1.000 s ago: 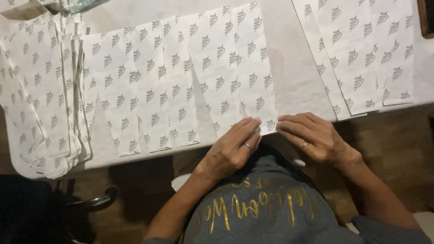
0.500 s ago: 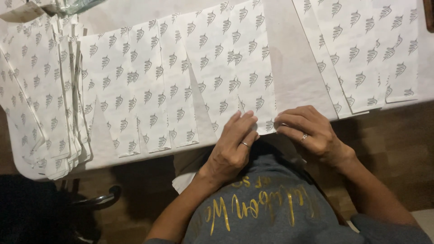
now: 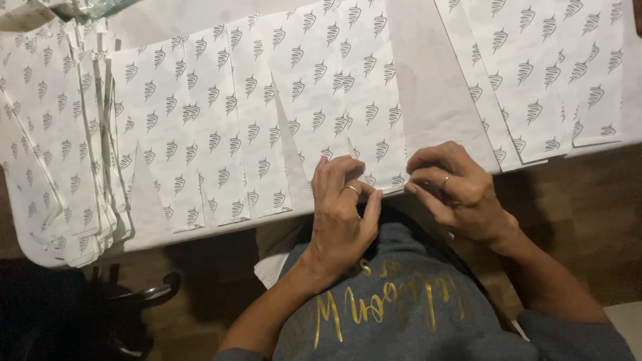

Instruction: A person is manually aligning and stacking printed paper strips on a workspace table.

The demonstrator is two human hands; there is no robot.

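Note:
A white paper sheet [image 3: 334,87] printed with small grey shell marks lies on the white table [image 3: 435,100] in front of me. My left hand [image 3: 341,214] and my right hand [image 3: 455,190] both pinch its near bottom edge at the table's rim, fingertips close together. Each hand wears a ring. A folded flap runs along that sheet's right side.
A thick stack of the same printed paper [image 3: 53,147] lies at the left, and further folded sheets [image 3: 180,127] fan out beside it. More printed sheets [image 3: 548,73] lie at the right. A brown floor [image 3: 588,220] and a dark chair part [image 3: 144,294] show below the table.
Both hands have drawn closer together along the sheet's bottom edge, and the fingers have curled more tightly onto the paper.

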